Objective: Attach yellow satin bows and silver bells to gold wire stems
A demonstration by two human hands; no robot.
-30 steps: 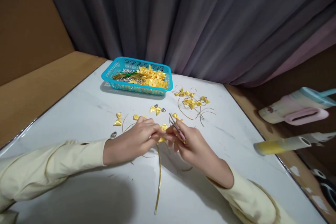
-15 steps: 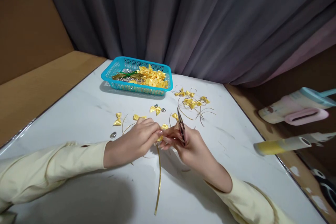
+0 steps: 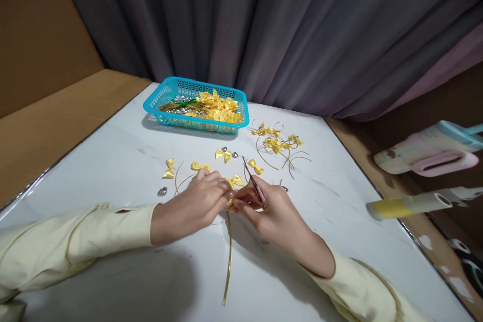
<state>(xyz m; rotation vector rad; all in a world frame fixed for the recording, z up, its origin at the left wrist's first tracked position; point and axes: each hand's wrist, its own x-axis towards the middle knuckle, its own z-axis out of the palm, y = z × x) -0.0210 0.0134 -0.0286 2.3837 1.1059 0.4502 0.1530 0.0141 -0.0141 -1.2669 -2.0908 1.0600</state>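
My left hand [image 3: 198, 200] is closed, its thumb and finger pinching a small yellow satin bow [image 3: 230, 202] that my hands largely cover. A gold wire tie [image 3: 229, 261] hangs down from this spot toward the front of the table. My right hand [image 3: 266, 209] meets the left at the bow, fingertips pressed together. It also holds a slim dark pointed tool [image 3: 253, 179], like small scissors, tips pointing up and left. Just beyond my fingers lies another yellow bow [image 3: 236, 180]. Whether the right fingertips grip the wire or the bow is hidden.
A blue basket [image 3: 196, 125] with yellow bows, silver pieces and a gold bundle stands at the back. Loose bows [image 3: 223, 155] and a silver heart charm [image 3: 162, 191] lie around. Wired bows [image 3: 277, 145] are heaped right. A tumbler [image 3: 426, 148] stands at the right edge.
The pointed tool in my right hand has tilted to the left, uncovering a bow behind it. Both hands stay together at the small bow.
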